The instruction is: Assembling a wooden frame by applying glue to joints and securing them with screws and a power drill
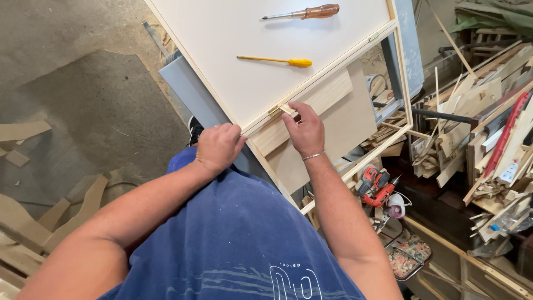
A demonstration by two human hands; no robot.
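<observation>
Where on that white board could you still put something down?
The white panel is bare left of the yellow-handled tool and brown-handled screwdriver, and between them. It is crowded at the brass hinge, where the right hand works.

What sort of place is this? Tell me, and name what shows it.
Most likely a woodworking shop: wood offcuts piled at the right, a red cordless drill below the bench, and two screwdrivers lying on a white framed panel.
</observation>
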